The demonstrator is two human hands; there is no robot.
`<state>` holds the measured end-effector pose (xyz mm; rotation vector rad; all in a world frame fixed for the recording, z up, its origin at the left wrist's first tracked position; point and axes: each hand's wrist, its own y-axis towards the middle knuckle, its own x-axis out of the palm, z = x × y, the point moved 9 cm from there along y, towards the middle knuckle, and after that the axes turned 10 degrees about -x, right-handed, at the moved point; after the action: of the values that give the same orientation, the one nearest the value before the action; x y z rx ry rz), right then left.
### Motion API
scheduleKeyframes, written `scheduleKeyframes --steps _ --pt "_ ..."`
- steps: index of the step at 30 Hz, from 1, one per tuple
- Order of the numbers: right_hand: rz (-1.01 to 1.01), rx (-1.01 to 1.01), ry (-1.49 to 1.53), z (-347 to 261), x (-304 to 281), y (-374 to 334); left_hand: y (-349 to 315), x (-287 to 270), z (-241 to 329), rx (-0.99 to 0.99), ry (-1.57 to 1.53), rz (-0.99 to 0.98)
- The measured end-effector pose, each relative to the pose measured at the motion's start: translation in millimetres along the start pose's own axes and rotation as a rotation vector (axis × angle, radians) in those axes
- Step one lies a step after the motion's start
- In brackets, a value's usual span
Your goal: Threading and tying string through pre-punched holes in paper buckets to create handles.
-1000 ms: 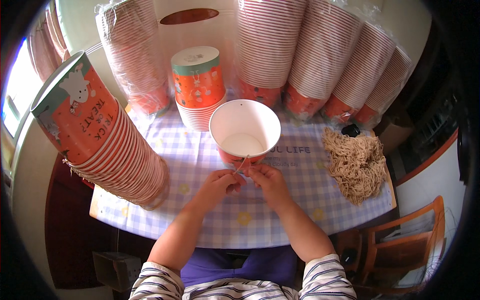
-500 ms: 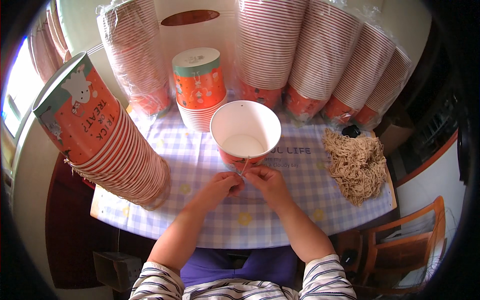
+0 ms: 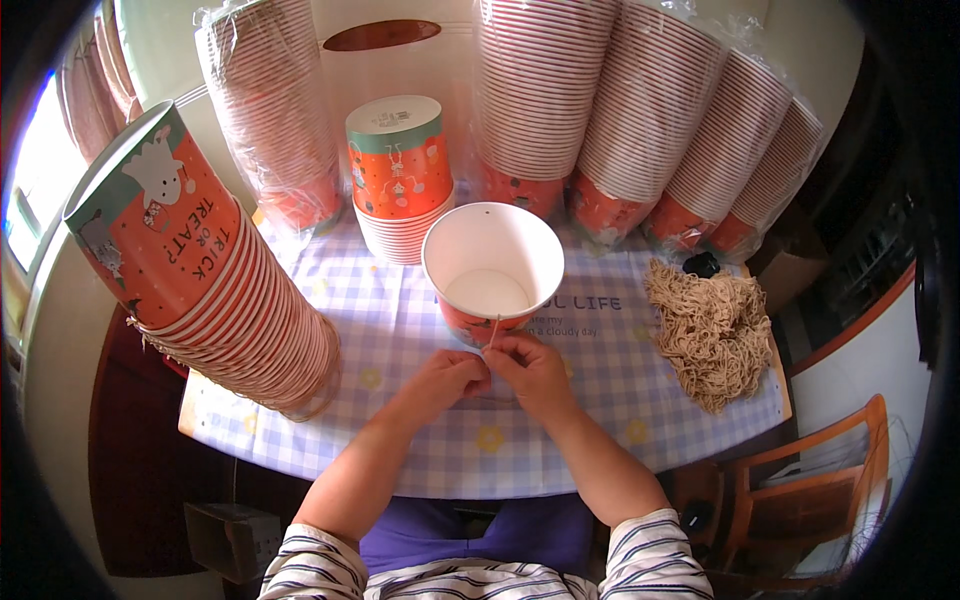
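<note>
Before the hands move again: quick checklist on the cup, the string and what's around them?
1. Open paper cup upright on the checked tablecloth: ok.
2. Left hand and right hand together at the cup's near rim: ok.
3. Thin string pinched at the fingertips: ok; which hand grips it: cannot tell.
4. String through a hole in the rim: cannot tell.
5. Pile of tan strings on the table, right of the cup: ok.
6. Leaning cup stack at left, apart from the left hand: ok.
</note>
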<state>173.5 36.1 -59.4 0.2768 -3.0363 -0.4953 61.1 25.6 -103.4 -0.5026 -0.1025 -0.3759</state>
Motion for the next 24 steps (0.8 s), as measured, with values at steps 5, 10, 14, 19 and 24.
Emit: scheduleKeyframes --steps 5,10,14,19,24 --pt "0.133 0.077 0.067 -5 -6 2 -3 5 3 -0.027 0.252 0.068" --pt "0.186 0.062 0.179 -7 -8 6 -17 14 19 0.152 0.658 0.214" --pt "0.19 0.091 0.284 -8 2 7 -22 18 25 0.136 0.769 0.252" --pt "0.182 0.151 0.271 -4 3 5 -23 20 27 0.194 0.823 0.252" --pt "0.208 0.204 0.236 1 2 2 -24 22 28 0.268 0.818 0.262"
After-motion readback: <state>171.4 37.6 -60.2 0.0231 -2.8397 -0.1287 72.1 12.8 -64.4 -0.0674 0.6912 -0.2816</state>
